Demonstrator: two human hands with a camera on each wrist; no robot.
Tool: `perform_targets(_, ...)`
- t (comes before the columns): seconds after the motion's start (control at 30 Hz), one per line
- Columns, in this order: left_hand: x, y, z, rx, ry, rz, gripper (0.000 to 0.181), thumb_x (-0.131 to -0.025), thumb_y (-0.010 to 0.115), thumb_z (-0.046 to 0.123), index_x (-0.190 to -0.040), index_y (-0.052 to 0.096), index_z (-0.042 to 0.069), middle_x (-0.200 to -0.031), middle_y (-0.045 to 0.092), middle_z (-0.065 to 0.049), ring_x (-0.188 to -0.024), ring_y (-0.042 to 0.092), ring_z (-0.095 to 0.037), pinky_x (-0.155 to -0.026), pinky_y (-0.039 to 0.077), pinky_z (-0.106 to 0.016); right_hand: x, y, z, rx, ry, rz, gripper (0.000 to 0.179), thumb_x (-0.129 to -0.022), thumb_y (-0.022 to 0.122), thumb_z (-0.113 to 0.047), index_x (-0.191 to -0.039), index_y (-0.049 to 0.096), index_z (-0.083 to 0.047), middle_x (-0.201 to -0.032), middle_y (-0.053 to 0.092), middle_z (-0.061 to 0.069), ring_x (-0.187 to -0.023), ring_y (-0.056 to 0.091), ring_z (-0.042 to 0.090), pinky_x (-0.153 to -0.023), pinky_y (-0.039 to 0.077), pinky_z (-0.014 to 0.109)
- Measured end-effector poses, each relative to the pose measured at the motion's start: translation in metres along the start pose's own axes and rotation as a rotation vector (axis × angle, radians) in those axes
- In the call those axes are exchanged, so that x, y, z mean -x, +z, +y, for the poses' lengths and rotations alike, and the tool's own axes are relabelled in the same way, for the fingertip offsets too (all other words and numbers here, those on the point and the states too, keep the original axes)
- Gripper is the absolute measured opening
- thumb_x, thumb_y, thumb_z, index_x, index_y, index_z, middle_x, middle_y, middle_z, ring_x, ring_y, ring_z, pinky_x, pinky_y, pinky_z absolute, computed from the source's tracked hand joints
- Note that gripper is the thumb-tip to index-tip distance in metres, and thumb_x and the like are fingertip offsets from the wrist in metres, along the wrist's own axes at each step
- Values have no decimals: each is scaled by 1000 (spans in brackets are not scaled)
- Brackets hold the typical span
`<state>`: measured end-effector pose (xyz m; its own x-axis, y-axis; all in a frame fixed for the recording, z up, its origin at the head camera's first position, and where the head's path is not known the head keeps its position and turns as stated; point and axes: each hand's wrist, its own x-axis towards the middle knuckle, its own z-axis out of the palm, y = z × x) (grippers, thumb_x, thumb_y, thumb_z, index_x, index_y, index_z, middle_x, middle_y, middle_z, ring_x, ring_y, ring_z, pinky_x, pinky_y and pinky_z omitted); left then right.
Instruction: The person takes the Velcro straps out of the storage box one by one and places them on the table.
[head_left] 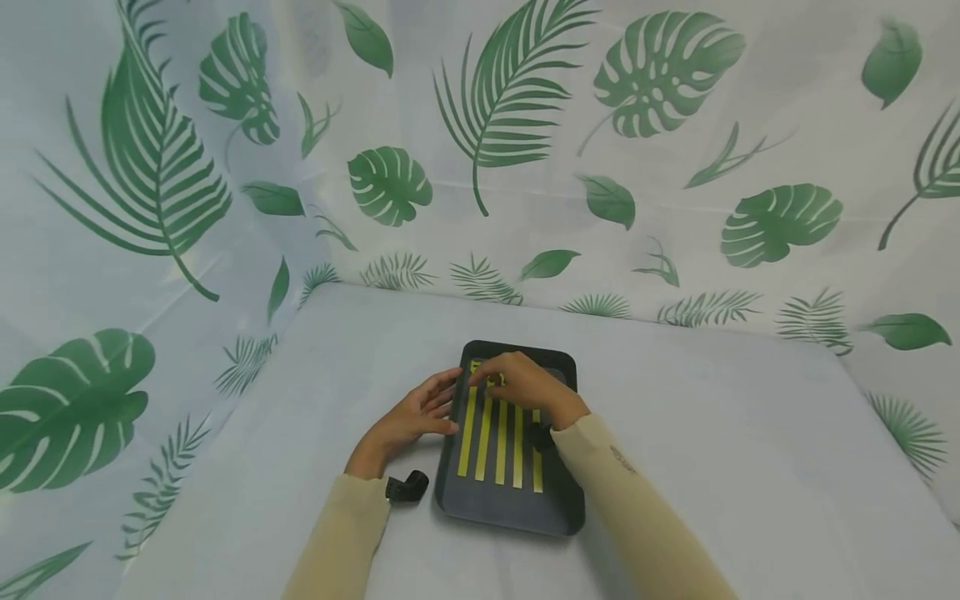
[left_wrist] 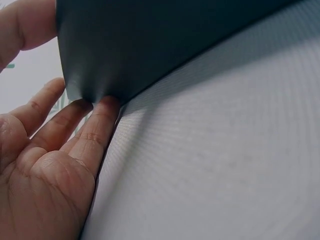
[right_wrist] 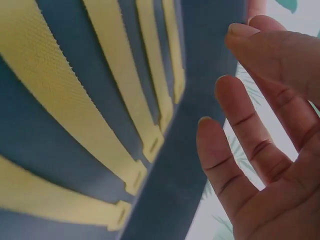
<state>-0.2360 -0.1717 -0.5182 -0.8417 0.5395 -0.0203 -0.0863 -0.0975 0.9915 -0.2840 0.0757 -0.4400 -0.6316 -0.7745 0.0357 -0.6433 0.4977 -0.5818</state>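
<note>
A dark rectangular tray (head_left: 510, 518) lies on the white surface. Several flat yellow straps (head_left: 483, 442) lie lengthwise in it, side by side; in the right wrist view each strap (right_wrist: 112, 65) has a slotted end near the tray's wall (right_wrist: 212, 65). My left hand (head_left: 411, 421) is at the tray's left side, its fingers fairly straight, and in the left wrist view its fingertips touch the tray's outer wall (left_wrist: 150, 45). Over the far ends of the straps hovers my right hand (head_left: 528, 383), fingers loosely bent and apart, with nothing between them.
A black wrist camera (head_left: 408, 487) sticks out from the left sleeve, beside the tray. Another dark wrist camera (head_left: 542, 435) hangs under the right wrist, over the tray. A white curtain (head_left: 525, 225) with green leaf prints stands behind the surface and at its sides.
</note>
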Motion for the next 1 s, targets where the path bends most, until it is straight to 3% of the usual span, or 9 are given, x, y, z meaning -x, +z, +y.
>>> perform_targets(0.37,1,-1,0,-21,10,3,99,-91,80,0,-171,22,0,-178,17,-23,-163,22,-44,-132,26,-52,-24,13,10,15,97,-92,27,-95,74,10,-117,82,-3,-122,78,10,-117,72,30,-98,61,42)
perform_targets(0.73,1,-3,0,-27,9,2,98,-91,78,-2,-171,20,-2,-177,21,-24,-163,23,-42,-132,25,-52,-38,18,17,37,48,-88,22,-88,79,13,-98,80,-6,-104,78,4,-98,72,19,-91,62,37)
perform_targets(1.0,-1,-6,-3,-13,2,8,99,-90,79,-2,-171,22,-1,-177,23,-23,-163,25,-40,-132,28,-46,-42,21,22,6,15,-80,24,-87,78,15,-87,76,-8,-91,75,0,-84,67,10,-79,60,30)
